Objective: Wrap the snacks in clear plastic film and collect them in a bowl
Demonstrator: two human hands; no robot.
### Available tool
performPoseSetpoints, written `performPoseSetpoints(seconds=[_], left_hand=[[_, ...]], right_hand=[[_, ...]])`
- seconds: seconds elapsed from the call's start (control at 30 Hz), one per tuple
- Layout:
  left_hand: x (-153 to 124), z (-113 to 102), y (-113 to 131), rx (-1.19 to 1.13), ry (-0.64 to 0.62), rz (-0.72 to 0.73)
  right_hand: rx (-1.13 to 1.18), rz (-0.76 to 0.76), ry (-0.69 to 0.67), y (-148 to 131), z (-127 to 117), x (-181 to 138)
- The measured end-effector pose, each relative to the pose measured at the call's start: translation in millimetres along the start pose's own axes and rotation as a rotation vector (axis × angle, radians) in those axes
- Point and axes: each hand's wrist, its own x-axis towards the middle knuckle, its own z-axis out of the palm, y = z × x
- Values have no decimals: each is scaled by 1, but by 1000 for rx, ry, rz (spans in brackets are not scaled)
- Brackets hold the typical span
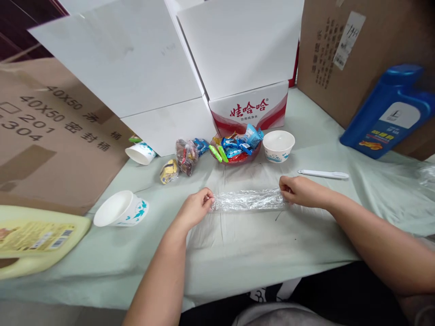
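A crinkled strip of clear plastic film (248,200) lies stretched across the pale green tablecloth (238,253) in front of me. My left hand (195,209) pinches its left end with closed fingers. My right hand (298,190) grips the right end, fingers curled. Behind the film stands a red bowl of wrapped candies (235,148), with an upright white paper cup (278,146) to its right.
Two paper cups lie tipped over, one at the near left (120,209) and one farther back (141,153). Loose candy packets (181,160), a white pen-like tool (322,174), a blue jug (387,113), a yellow jug (30,237), white boxes (244,59) and brown cartons (50,136) surround the area.
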Motion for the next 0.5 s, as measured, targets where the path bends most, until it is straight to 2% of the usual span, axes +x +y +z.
performPoseSetpoints(seconds=[0.13, 0.27, 0.43, 0.5], left_hand=[[8, 13, 5, 202, 80, -64], [9, 18, 12, 329, 88, -117], [9, 6, 4, 460, 103, -345], [8, -1, 1, 493, 162, -394]], right_hand=[[-160, 45, 81, 3, 15, 9], [-283, 88, 102, 8, 24, 14], [-273, 132, 98, 12, 20, 16], [-249, 116, 85, 12, 18, 17]])
